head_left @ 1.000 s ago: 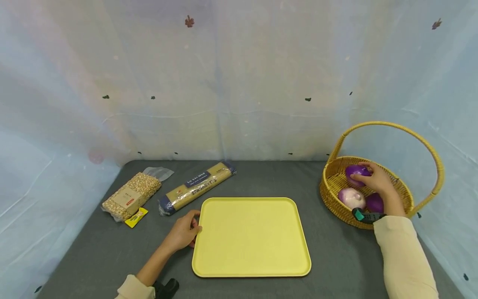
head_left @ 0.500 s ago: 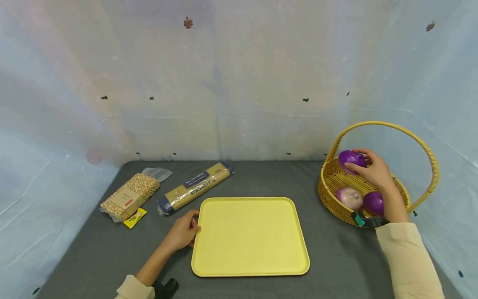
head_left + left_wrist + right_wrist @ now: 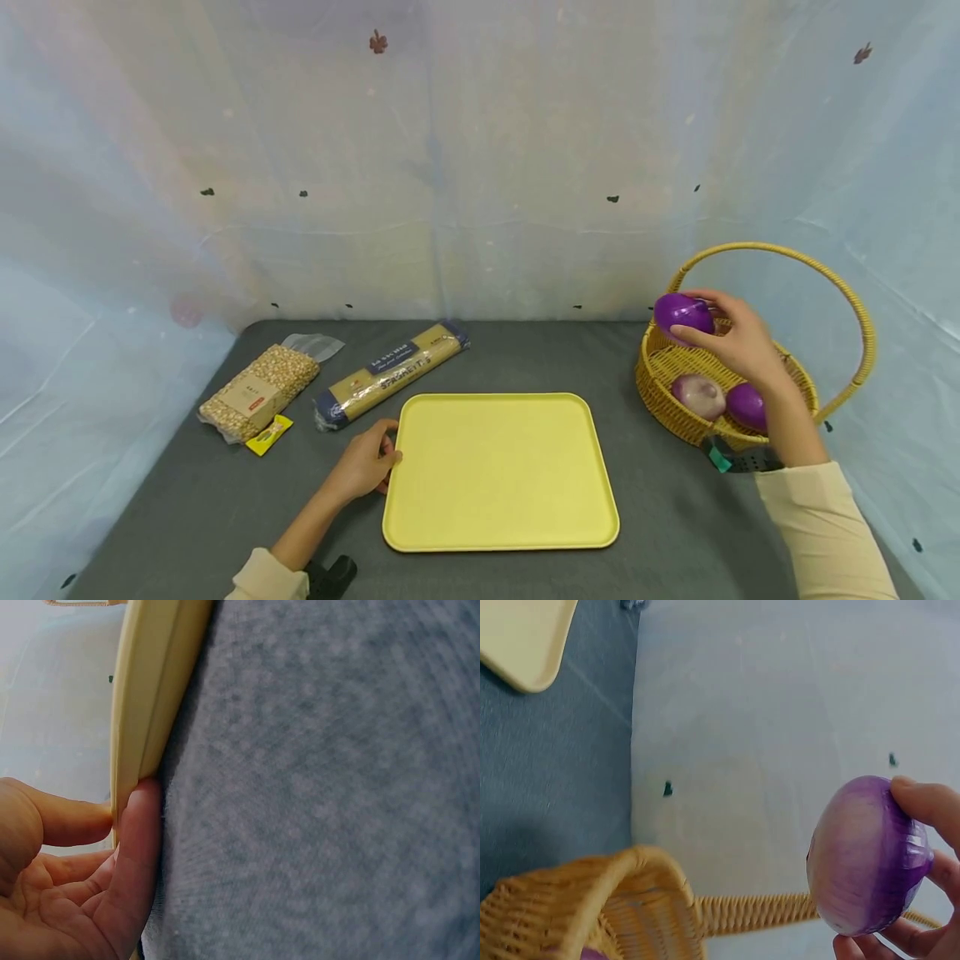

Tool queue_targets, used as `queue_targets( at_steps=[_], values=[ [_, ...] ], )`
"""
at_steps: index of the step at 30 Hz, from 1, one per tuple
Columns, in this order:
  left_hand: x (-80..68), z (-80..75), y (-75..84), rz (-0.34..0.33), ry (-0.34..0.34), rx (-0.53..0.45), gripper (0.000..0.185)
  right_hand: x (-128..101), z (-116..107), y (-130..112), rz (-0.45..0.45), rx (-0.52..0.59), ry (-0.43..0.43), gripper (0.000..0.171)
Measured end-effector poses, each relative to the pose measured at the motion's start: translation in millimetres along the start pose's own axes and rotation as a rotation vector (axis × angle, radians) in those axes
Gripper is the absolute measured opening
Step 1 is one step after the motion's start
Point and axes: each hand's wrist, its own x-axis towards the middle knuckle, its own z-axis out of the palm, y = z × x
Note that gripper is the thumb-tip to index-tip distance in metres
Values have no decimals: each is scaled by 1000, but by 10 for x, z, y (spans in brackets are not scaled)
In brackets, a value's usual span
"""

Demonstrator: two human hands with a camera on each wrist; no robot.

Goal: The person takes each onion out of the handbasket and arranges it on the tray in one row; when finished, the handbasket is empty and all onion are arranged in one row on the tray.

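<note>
My right hand (image 3: pixel 738 337) grips a purple onion (image 3: pixel 683 317) between thumb and fingers, raised over the left side of a wicker basket (image 3: pixel 660 414). In the right wrist view this onion (image 3: pixel 866 859) has a pale whitish side and a glossy purple one. Two other onions lie in the basket: a whitish-purple onion (image 3: pixel 699 395) and a purple onion (image 3: pixel 746 406). My left hand (image 3: pixel 362 461) holds the left edge of a yellow tray (image 3: pixel 501 471). The left wrist view has the thumb on top of the tray rim (image 3: pixel 154 697) and fingers beneath it.
Behind the tray lies a spaghetti packet (image 3: pixel 393 373). Left of it are a clear bag of beige beans or kernels (image 3: pixel 262 392) and a small yellow sachet (image 3: pixel 268 435). The basket's tall handle (image 3: pixel 847 292) arches above it. A pale curtain (image 3: pixel 480 167) hangs behind the grey table (image 3: pixel 225 517).
My right hand has lifted the purple onion from inside the basket and moved it up and left. The left hand keeps its hold on the tray.
</note>
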Motion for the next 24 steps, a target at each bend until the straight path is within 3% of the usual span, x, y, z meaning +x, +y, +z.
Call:
queue_targets(
  at_steps=[8, 15, 24],
  values=[
    [18, 6, -5, -5, 1, 16, 42, -7, 144, -274, -86, 74, -19, 58],
    [19, 5, -12, -8, -6, 8, 42, -34, 268, -700, -162, 100, -32, 54],
    [15, 8, -27, -6, -9, 9, 42, 161, 559, -675, -213, 123, -53, 56]
  ],
)
